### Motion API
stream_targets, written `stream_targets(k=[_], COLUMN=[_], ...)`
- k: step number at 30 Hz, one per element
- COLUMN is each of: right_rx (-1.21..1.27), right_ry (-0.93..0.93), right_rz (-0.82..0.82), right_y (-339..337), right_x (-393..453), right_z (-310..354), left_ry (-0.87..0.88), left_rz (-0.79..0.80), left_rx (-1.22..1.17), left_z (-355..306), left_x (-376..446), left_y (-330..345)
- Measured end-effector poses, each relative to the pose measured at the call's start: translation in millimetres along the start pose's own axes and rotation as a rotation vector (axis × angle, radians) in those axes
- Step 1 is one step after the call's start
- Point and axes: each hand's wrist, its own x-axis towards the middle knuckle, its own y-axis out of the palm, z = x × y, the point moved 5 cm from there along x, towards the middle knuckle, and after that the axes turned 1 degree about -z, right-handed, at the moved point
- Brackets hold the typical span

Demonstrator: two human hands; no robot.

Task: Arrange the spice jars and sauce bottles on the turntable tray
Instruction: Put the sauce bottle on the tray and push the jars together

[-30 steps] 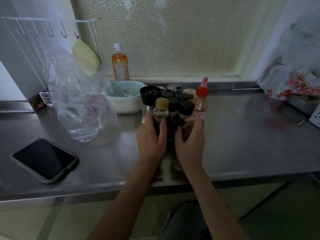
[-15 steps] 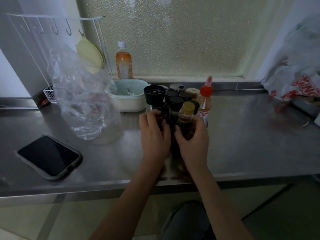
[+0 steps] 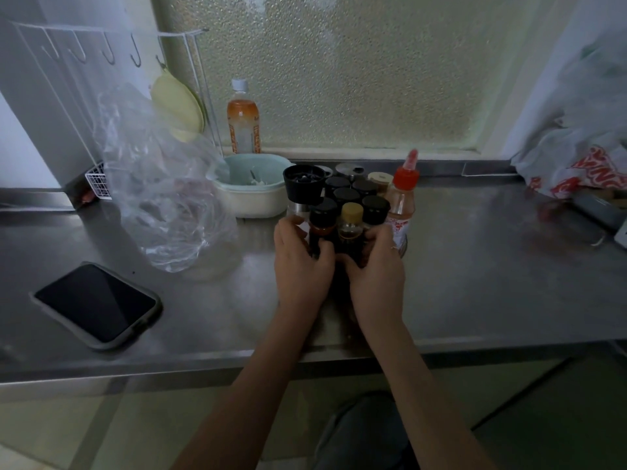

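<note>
A tight cluster of spice jars and sauce bottles stands mid-counter; the turntable tray under them is hidden by my hands and the bottles. At the front, my left hand (image 3: 302, 262) wraps a black-capped dark sauce bottle (image 3: 322, 218). Beside it, my right hand (image 3: 376, 266) holds a tan-capped bottle (image 3: 351, 220). Several black-lidded jars (image 3: 346, 193) fill the middle. A black grinder (image 3: 303, 184) stands at the left and a red-capped squeeze bottle (image 3: 402, 198) at the right.
A mint bowl (image 3: 251, 195) touches the cluster's left. Also on the steel counter (image 3: 492, 266): a clear plastic bag (image 3: 159, 198), a phone (image 3: 96, 305) at front left, an orange drink bottle (image 3: 242, 123) by the window, and a white-red bag (image 3: 583, 164) far right.
The tan-capped bottle went from the front left to the front right, then back to the front middle. My hands stayed wrapped around the front bottles. The view shifted slightly.
</note>
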Motion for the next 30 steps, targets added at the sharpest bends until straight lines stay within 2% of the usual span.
stream_targets(k=[5,13,15,18,21,25,30], right_rx=[0.05,0.096,-0.01,-0.273,-0.231,-0.156,-0.109], right_ry=[-0.006,-0.056,-0.127,-0.211,-0.222,-0.22,-0.174], right_rz=[0.039,0.105,0.142,0.167,0.195,0.24,0.291], right_y=[-2.4,-13.3,-20.4,-24.5,-25.3,-21.6,-17.4], right_x=[-1.3,2.7,-3.2,-8.8,-4.5,2.4,30.9], right_z=[-10.3,-14.5,-19.0,-25.4,-28.6,-32.1,-45.3], left_ry=[-0.069,-0.13,-0.107,0.019,0.182,0.22,0.223], left_rz=[-0.091,0.005,0.084,0.316,0.514,0.599,0.619], left_rx=[-0.002,-0.043,0.013,0.012,0.104,0.187,0.194], left_z=[4.8,6.3,9.2,8.0,4.1,10.2,9.5], left_x=[1.4,1.7,-0.8,-12.8,-19.3,-10.1,3.0], left_y=[-7.8,-3.9,-5.0,-5.8,-3.1,7.9,31.3])
